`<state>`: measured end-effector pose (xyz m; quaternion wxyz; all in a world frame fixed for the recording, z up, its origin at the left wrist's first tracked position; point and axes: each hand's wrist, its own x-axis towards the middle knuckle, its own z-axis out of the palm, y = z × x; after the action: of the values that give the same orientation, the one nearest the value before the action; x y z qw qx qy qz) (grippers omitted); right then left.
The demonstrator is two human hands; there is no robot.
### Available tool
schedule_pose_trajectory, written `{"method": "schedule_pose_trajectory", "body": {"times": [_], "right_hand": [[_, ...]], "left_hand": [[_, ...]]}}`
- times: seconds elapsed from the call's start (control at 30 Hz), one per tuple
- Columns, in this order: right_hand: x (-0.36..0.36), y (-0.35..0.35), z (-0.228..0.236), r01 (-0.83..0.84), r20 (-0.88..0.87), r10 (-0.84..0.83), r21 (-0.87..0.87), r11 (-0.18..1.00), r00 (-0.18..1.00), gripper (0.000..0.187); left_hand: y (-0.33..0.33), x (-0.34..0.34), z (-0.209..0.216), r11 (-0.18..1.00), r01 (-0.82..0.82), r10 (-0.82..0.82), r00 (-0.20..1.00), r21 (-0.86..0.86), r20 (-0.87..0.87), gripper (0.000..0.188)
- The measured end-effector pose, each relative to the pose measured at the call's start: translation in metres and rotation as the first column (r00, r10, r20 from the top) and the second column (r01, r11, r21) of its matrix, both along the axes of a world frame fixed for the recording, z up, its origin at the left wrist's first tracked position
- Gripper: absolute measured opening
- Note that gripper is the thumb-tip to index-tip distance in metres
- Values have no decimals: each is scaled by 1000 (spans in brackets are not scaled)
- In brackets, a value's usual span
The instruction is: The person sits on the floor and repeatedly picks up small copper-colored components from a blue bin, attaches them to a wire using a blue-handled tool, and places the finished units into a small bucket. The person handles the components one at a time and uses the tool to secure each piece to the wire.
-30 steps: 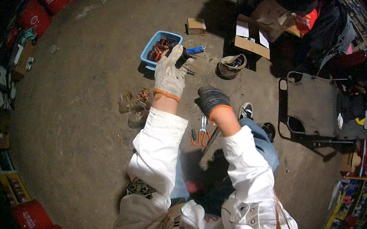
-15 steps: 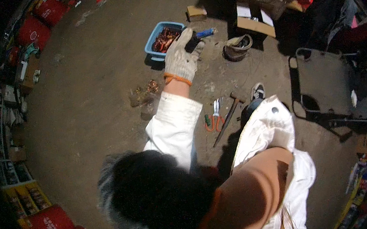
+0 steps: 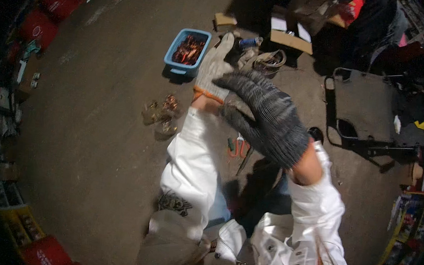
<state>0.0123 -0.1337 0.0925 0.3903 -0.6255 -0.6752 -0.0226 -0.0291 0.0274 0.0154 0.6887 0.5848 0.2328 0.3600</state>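
Note:
My left hand (image 3: 211,74), in a whitish work glove with an orange cuff, stretches forward beside a blue plastic tub (image 3: 169,58) of copper-coloured scraps. Its fingers look stretched and apart, though part of the hand is covered. My right hand (image 3: 271,120), in a dark grey knit glove, crosses over from the right. Thumb and fingers are spread around the left glove's wrist side; whether they touch it I cannot tell. Neither hand visibly holds anything. Under the right hand, orange-handled snips (image 3: 238,147) and part of a hammer handle (image 3: 244,161) lie on the floor.
Beyond my hands are a blue cylindrical object (image 3: 250,42), a worn round container (image 3: 269,63) and an open cardboard box (image 3: 291,41). Piles of metal bits (image 3: 163,110) lie left. A dark folding chair (image 3: 363,103) stands right; red containers (image 3: 59,0) and shelves line the sides.
My right hand, dark and close to the camera before, has swung forward and over my left wrist. The left hand stays near the tub. The snips and hammer are now partly covered.

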Motion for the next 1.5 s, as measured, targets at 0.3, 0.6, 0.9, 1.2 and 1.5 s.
{"method": "schedule_pose_trajectory", "body": {"times": [0.3, 0.6, 0.9, 1.2, 1.5], "right_hand": [[40, 3, -54, 109, 132, -74, -283, 953, 988, 35], [34, 28, -75, 337, 17, -336, -34, 941, 942, 25], [23, 25, -69, 286, -317, -287, -51, 957, 904, 21], [28, 4, -67, 278, -75, -335, -403, 872, 939, 23], [34, -28, -39, 200, -309, -320, -362, 910, 896, 23]], "left_hand": [[7, 24, -24, 988, -15, 56, 962, -154, 266, 31], [-11, 24, -11, 923, 195, -64, 928, -331, 367, 32], [-9, 25, -9, 847, 85, 31, 977, -525, 209, 33], [2, 21, -21, 920, -37, 99, 985, -390, 140, 29], [3, 19, -36, 986, -106, 132, 969, -131, 208, 32]]}}
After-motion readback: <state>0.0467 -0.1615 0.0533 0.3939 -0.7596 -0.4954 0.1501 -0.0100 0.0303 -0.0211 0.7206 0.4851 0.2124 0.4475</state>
